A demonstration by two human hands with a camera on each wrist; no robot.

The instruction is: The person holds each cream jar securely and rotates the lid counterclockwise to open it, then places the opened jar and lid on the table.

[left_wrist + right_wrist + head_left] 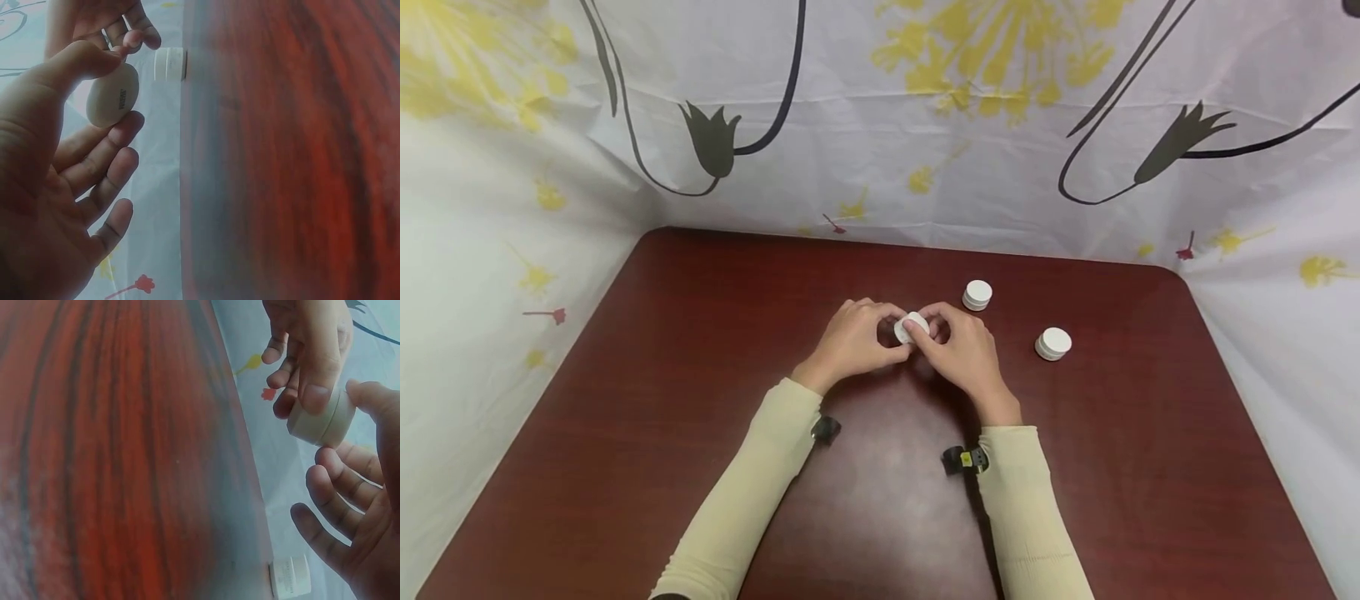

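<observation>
Both hands hold one small white round jar (912, 327) between them, over the middle of the table. My left hand (857, 340) pinches it from the left between thumb and fingers. From the other side my right hand (964, 350) grips it, thumb across the near face. In the left wrist view, small dark print shows on the jar's flat round end (114, 97). A seam runs around the jar (328, 425) in the right wrist view, with the left thumb (317, 394) pressed on one part and the right fingertips on the other.
Two more white lidded jars stand upright on the dark red wooden table (625, 417): one jar (977, 295) just beyond the right hand, another jar (1053, 343) farther right. A white patterned cloth (865, 117) hangs around the table's back and sides.
</observation>
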